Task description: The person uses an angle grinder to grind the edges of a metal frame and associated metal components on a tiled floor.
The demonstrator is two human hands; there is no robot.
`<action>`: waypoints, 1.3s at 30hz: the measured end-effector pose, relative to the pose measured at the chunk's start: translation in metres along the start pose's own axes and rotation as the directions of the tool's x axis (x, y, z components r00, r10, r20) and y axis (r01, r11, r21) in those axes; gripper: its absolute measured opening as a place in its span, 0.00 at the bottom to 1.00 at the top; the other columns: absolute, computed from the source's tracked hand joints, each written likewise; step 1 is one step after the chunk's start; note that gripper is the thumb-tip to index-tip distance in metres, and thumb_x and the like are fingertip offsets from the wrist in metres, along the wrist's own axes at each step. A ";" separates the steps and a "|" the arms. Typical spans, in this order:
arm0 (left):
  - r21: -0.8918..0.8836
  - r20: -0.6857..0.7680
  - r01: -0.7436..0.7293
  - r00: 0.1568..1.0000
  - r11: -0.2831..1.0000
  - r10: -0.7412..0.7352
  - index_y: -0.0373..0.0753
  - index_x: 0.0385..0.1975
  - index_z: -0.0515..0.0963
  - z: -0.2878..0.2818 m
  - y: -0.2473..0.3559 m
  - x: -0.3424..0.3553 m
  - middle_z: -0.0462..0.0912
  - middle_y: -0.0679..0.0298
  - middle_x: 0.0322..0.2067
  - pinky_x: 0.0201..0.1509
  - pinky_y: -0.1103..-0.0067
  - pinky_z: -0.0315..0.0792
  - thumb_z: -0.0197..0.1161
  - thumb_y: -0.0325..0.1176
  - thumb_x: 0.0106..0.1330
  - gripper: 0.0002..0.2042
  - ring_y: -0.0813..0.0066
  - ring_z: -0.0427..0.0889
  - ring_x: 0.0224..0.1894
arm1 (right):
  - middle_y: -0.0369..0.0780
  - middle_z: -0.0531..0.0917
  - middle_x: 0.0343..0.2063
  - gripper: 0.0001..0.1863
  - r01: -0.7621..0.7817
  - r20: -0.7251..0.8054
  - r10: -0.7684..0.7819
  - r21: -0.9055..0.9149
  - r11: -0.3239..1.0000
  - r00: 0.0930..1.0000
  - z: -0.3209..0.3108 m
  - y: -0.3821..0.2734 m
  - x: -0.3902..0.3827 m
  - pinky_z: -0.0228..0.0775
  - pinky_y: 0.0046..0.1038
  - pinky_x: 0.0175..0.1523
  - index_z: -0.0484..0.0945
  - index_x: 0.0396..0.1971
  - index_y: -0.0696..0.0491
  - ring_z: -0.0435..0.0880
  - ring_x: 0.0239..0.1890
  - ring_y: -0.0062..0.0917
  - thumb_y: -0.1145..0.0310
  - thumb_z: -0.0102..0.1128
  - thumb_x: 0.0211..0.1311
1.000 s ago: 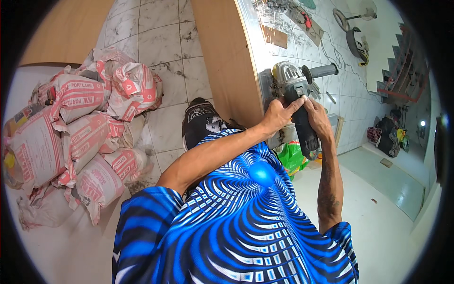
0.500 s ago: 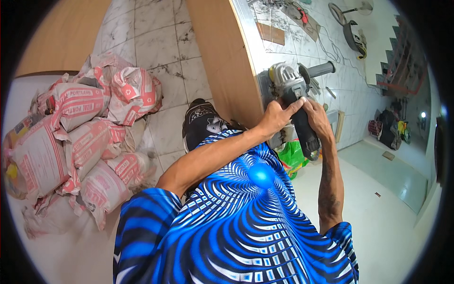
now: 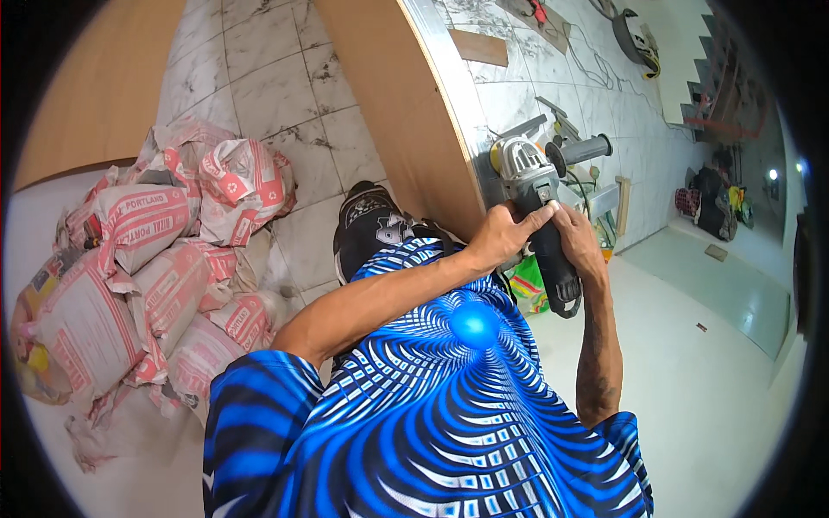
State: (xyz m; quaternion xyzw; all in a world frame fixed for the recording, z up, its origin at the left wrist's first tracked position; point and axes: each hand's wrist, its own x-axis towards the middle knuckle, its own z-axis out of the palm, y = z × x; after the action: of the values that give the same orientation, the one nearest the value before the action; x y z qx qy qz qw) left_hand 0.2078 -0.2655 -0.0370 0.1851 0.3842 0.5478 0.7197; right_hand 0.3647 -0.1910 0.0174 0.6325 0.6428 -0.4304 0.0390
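Both my hands are closed around a black and silver angle grinder, which has a side handle sticking out to the right. My left hand grips it from the left, its thumb lying over the body near the metal head. My right hand wraps the body from the right, thumb near the switch. The grinder's head is at the edge of a tall wooden panel with a pale, shiny edge; whether it touches the panel is unclear.
Several torn cement bags lie piled at the left beside another wooden board. Tiled floor carries wood offcuts, cords and a red tool. A green bag sits under the grinder. Stairs and dark bags are at right.
The grinder and both hands have shifted slightly downward in the picture. The surroundings have also shifted, the bags lower and the panel to the left, as the view moves.
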 end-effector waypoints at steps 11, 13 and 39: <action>0.067 0.057 0.083 0.995 0.994 -0.087 0.30 0.29 0.80 -0.007 -0.004 0.002 0.75 0.69 0.21 0.25 0.78 0.66 0.65 0.56 0.65 0.27 0.83 0.70 0.24 | 0.38 0.81 0.27 0.26 -0.078 -0.074 0.095 0.204 0.976 0.993 0.018 -0.011 -0.027 0.71 0.26 0.36 0.78 0.41 0.61 0.77 0.29 0.20 0.48 0.49 0.73; 0.034 0.088 0.135 0.987 0.990 -0.137 0.30 0.32 0.80 -0.007 0.008 -0.003 0.75 0.69 0.22 0.25 0.79 0.67 0.65 0.56 0.65 0.27 0.83 0.71 0.24 | 0.37 0.81 0.27 0.26 -0.118 -0.036 0.128 0.220 0.968 0.991 0.018 -0.015 -0.029 0.70 0.26 0.35 0.78 0.41 0.61 0.77 0.29 0.20 0.49 0.49 0.73; -0.012 0.317 0.168 0.936 0.986 -0.156 0.31 0.50 0.78 -0.015 -0.004 0.027 0.82 0.60 0.44 0.51 0.77 0.73 0.65 0.52 0.66 0.27 0.76 0.78 0.46 | 0.48 0.83 0.29 0.25 -0.047 -0.160 0.050 0.017 0.999 0.986 0.005 -0.001 -0.019 0.72 0.32 0.38 0.77 0.45 0.60 0.81 0.30 0.30 0.50 0.53 0.69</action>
State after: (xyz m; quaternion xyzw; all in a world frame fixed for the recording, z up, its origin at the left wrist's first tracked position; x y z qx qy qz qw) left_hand 0.2022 -0.2438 -0.0589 0.2238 0.2678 0.4574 0.8179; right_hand 0.3650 -0.2089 0.0264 0.6808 0.6255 -0.3810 -0.0065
